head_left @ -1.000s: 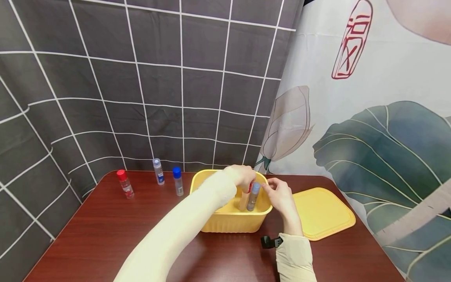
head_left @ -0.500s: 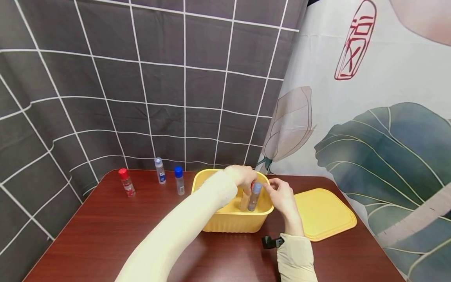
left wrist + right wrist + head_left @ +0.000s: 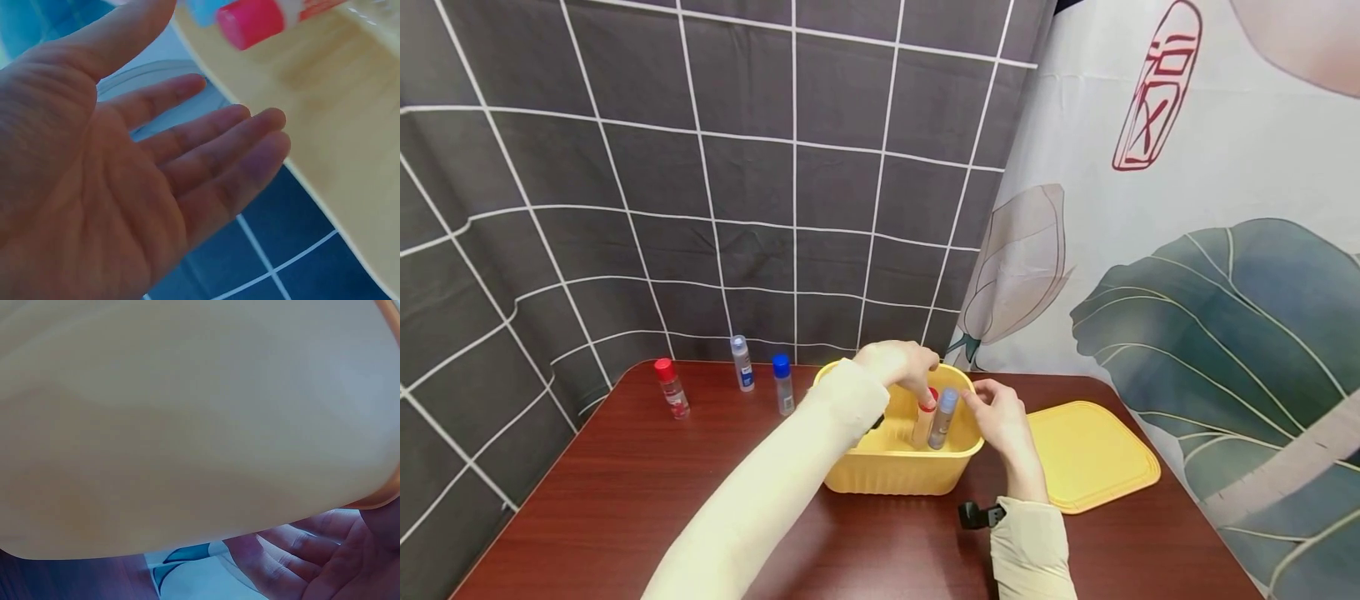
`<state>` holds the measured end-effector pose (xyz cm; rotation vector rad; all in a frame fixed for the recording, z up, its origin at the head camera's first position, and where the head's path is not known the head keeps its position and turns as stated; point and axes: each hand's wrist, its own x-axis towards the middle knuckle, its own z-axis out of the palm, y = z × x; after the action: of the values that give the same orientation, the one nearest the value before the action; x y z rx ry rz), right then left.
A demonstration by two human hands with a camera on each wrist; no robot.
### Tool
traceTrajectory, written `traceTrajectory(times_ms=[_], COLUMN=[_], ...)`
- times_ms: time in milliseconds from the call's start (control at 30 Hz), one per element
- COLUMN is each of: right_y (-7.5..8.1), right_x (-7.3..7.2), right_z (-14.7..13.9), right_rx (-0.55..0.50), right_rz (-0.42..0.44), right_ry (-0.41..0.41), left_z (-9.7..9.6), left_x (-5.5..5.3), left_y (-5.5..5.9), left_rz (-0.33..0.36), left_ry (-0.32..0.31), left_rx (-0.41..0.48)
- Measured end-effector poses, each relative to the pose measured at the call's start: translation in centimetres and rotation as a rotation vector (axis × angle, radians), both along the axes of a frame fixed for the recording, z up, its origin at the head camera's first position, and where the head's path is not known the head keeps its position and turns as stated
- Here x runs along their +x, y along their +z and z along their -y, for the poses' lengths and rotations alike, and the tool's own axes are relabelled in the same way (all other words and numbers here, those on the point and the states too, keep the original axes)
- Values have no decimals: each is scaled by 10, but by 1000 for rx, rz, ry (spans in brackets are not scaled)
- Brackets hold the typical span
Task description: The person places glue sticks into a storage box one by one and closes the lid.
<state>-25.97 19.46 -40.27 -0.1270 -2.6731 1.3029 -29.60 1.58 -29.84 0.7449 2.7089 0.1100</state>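
Observation:
My left hand (image 3: pixel 898 367) hovers over the yellow plastic box (image 3: pixel 891 475), its fingers loosely extended and holding nothing in the left wrist view. Just beyond its fingers there, apart from them, is the red cap (image 3: pixel 250 24) of a small clear bottle. Inside the box, this red-capped bottle (image 3: pixel 922 425) stands beside a bottle with a pale blue cap (image 3: pixel 942 421), both near the right end. My right hand (image 3: pixel 1003 417) holds the box's right rim between thumb and fingers. In the right wrist view, the box wall (image 3: pixel 187 444) partly hides those fingers (image 3: pixel 287 556).
To the left on the brown table (image 3: pixel 625 492) stand a red-capped bottle (image 3: pixel 672 390), a clear-capped bottle (image 3: pixel 742 365) and a blue-capped bottle (image 3: pixel 783 385). A flat yellow lid (image 3: pixel 1090 457) lies right of the box. Behind hang a dark grid curtain and a printed cloth.
My left hand has let go of the red-capped bottle in the box and moved up and left off it. My right hand stays at the rim.

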Motion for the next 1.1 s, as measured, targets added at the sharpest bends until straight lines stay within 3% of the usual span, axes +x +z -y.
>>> traceTrajectory(times_ms=[133, 300, 533, 667, 867, 1100], right_y=[-1, 0, 1, 1, 2, 2], right_x=[-1, -1, -1, -1, -1, 1], right_z=[0, 0, 0, 0, -1, 0], right_rx=[-8, -14, -21, -33, -40, -29], right_rz=[2, 0, 2, 6, 1, -3], right_ry=[-2, -4, -10, -4, -13, -2], left_z=[12, 32, 67, 89, 120, 155], left_x=[3, 6, 5, 6, 6, 5], left_y=[9, 18, 16, 11, 0, -30], left_rz=[-16, -55, -116, -135, -147, -156], left_ry=[-28, -18, 33, 82, 106, 213], left_rx=[64, 143, 261, 329, 473, 604])
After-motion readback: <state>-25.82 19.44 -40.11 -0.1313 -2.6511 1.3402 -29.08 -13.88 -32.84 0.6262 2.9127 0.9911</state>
